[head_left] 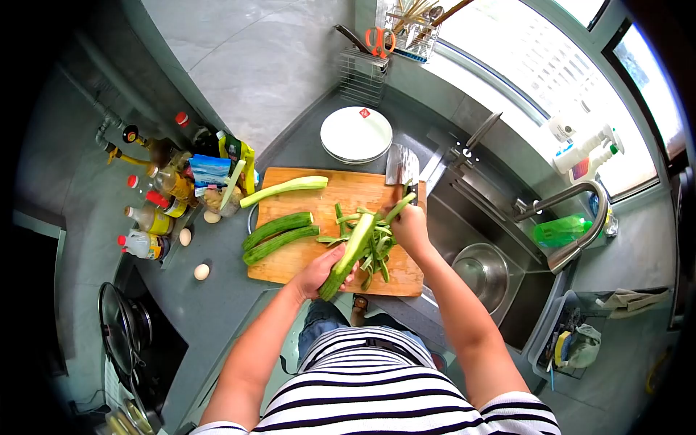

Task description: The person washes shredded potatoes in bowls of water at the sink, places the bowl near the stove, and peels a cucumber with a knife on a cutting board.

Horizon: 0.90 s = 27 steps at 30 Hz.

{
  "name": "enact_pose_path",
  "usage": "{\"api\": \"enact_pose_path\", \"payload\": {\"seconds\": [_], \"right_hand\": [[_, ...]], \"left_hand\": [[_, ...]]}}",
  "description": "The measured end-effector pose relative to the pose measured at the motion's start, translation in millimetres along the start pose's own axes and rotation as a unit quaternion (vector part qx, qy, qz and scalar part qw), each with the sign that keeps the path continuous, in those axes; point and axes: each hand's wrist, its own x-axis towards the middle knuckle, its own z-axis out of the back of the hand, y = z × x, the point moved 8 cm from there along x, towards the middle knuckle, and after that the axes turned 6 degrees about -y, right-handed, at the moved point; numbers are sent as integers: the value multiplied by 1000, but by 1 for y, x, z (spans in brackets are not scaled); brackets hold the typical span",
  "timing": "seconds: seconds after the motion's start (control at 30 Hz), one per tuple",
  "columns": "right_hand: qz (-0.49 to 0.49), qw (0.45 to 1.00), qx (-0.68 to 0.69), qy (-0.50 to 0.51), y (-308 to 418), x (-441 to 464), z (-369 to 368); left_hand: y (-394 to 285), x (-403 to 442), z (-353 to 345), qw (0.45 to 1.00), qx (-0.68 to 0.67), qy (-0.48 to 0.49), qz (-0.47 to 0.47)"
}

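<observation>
My left hand (320, 270) is closed around the lower, green end of a luffa gourd (358, 243), whose upper part is peeled pale. My right hand (410, 226) is closed at a light green, stick-like thing (399, 208); I cannot tell whether it is a peeler handle or a peel. Green peel strips (377, 259) lie heaped between the hands on a wooden cutting board (279, 267). Left on the board are two unpeeled luffa gourds (281, 245) and a peeled one (286, 190). A cleaver (400, 167) lies at the board's top right, its handle near my right hand.
White plates (355, 134) stand behind the board. The metal sink (464, 210) with a steel bowl (480, 277) is at right. Several bottles (148, 217) and loose eggs (201, 272) are at left, near a lidded pan (119, 326). Orange scissors (379, 42) hang on a rack.
</observation>
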Motion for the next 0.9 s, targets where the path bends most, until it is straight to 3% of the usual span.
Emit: {"api": "enact_pose_path", "payload": {"seconds": [0.03, 0.07, 0.13, 0.2, 0.3, 0.33, 0.4, 0.47, 0.5, 0.57, 0.77, 0.8, 0.9], "right_hand": [[128, 976, -175, 26, 14, -6, -3], [123, 972, -196, 29, 12, -9, -3], [45, 992, -114, -8, 6, -12, 2], [-72, 997, 11, -31, 7, -15, 5], [138, 984, -98, -49, 42, -13, 2], [37, 996, -86, 10, 32, -12, -3], [-38, 993, 107, 30, 36, -12, -8], [-103, 957, 266, 61, 43, -20, -22], [-80, 951, 278, 109, 57, -28, -28], [63, 986, 109, 106, 89, -41, -26], [-148, 963, 225, 20, 37, -33, -30], [-193, 942, 274, 20, 25, -30, -34], [-340, 854, 392, 44, 11, -29, -40]], "left_hand": [[3, 2, 4, 999, -31, -7, 7], [5, 4, 9, 999, -30, -30, -5], [-1, 4, 5, 996, -31, -77, -30], [1, 12, 5, 995, -71, -62, -35], [-1, 19, 1, 991, -114, -48, -42], [-3, 20, -3, 990, -125, -44, -45], [-4, 24, -4, 991, -107, -68, -40], [-6, 26, -8, 990, -100, -81, -49], [-13, 24, -17, 990, -102, -81, -62], [-18, 24, -26, 991, -94, -69, -68], [-5, 23, -28, 996, -88, -1, -26], [-6, 19, -32, 996, -78, -34, -15], [-10, 14, -35, 997, -69, 25, -30]]}}
